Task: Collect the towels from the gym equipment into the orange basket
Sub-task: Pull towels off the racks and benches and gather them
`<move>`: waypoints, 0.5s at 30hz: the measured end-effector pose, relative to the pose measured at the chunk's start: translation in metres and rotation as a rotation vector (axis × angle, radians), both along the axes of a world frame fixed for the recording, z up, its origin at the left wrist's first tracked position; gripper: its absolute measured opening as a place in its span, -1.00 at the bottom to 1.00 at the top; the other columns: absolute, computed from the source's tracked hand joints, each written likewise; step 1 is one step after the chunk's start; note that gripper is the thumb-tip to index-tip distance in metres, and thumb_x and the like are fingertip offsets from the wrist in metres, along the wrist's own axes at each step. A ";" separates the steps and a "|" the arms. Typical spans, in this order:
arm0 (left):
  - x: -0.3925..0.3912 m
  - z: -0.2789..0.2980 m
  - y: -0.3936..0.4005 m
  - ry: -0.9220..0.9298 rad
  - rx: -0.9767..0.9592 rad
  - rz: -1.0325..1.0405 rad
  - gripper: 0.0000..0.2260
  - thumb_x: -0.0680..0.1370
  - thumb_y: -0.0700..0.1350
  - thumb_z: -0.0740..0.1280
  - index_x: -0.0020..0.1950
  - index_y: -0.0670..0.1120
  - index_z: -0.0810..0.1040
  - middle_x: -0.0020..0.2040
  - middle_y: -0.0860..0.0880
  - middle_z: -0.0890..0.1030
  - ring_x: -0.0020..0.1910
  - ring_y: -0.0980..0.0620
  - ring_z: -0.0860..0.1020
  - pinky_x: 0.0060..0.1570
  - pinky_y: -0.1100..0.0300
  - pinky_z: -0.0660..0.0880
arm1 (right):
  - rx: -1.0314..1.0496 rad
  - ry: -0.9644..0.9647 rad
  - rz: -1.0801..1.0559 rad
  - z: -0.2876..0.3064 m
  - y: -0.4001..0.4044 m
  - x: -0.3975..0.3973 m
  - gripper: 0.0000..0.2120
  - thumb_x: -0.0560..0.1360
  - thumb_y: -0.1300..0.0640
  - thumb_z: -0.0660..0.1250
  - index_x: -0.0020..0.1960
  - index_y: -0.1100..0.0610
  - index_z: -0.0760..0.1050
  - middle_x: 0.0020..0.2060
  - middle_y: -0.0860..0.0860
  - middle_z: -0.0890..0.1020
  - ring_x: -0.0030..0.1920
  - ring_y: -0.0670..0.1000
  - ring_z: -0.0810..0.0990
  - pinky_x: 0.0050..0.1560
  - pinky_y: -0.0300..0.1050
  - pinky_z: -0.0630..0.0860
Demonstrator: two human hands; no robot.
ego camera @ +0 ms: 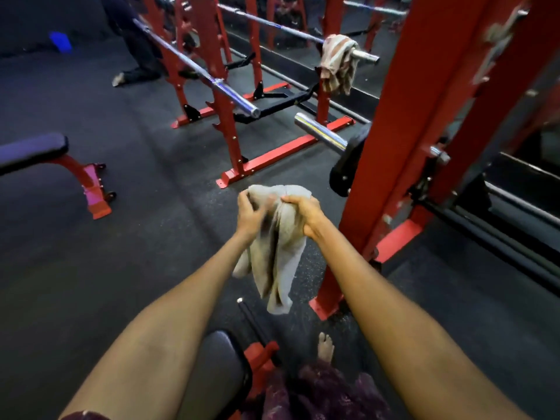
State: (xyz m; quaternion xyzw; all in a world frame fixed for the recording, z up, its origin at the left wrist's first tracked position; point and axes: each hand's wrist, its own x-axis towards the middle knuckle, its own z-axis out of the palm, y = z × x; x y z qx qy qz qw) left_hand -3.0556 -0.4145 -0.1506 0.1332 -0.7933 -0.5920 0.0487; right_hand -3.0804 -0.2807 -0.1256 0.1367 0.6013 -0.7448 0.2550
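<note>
A grey towel (277,256) hangs bunched in front of me, above the dark floor. My left hand (250,212) grips its upper left part and my right hand (303,209) is closed on its top right corner. Farther off, a striped pink and beige towel (336,63) is draped over the end of a barbell (365,56) on a red rack. Another pale cloth (500,28) shows blurred at the top right, at the mirror. No orange basket is in view.
A red rack upright (403,122) stands just right of my hands, with a loaded barbell sleeve (321,133) sticking out. Red racks (224,116) with bars fill the middle. A bench (33,150) is at the left, another pad (218,365) below me. A person's legs (136,56) are far back.
</note>
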 end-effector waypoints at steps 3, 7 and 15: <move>0.034 -0.019 0.028 0.099 -0.418 -0.319 0.15 0.18 0.28 0.48 0.55 -0.09 -0.07 0.55 -0.03 0.06 0.47 0.12 0.03 0.50 0.05 -0.03 | 0.020 -0.012 -0.010 0.000 0.039 0.020 -0.91 0.46 0.13 0.35 -0.15 0.16 0.54 -0.28 0.08 0.65 -0.24 0.07 0.58 -0.08 -0.11 0.53; 0.046 -0.022 0.100 -0.056 -0.105 -0.486 -0.17 0.24 0.00 0.60 0.42 -0.09 0.30 0.33 -0.05 0.45 0.39 -0.04 0.36 0.39 0.03 0.31 | -0.039 -0.022 -0.163 0.012 0.113 0.049 -0.81 0.47 0.10 0.31 -0.26 0.14 0.61 -0.32 0.07 0.65 -0.30 0.04 0.63 -0.08 -0.11 0.53; 0.095 -0.010 0.278 -0.360 0.327 -0.654 -0.73 0.42 -0.08 0.47 0.02 -0.20 0.59 -0.02 -0.13 0.66 -0.06 -0.07 0.63 0.03 0.05 0.59 | 0.335 0.074 -0.792 -0.008 0.277 0.164 -0.79 0.46 -0.03 0.38 -0.13 0.12 0.53 -0.27 0.01 0.57 -0.19 0.00 0.50 -0.27 -0.18 0.41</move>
